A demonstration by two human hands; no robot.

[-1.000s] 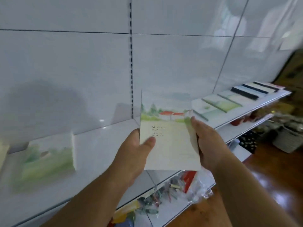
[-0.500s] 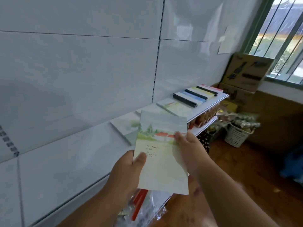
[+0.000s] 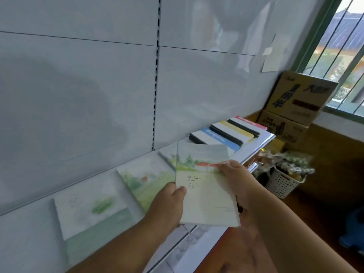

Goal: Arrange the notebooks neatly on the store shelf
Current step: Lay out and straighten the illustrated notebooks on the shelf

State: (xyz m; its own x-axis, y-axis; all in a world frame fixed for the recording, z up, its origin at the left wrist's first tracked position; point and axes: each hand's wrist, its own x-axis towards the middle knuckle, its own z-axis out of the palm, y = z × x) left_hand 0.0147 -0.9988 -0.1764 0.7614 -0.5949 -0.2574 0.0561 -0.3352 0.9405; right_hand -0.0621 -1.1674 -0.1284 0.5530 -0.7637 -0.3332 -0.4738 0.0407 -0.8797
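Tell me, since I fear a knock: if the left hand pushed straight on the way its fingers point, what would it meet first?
Probably the watercolour notebook lying flat on the shelf, just beyond the left hand, which grips the held notebook. Depth is unclear; it might pass above it.

Bare shelf point(image 3: 29, 239) left of notebooks point(image 3: 92, 211)
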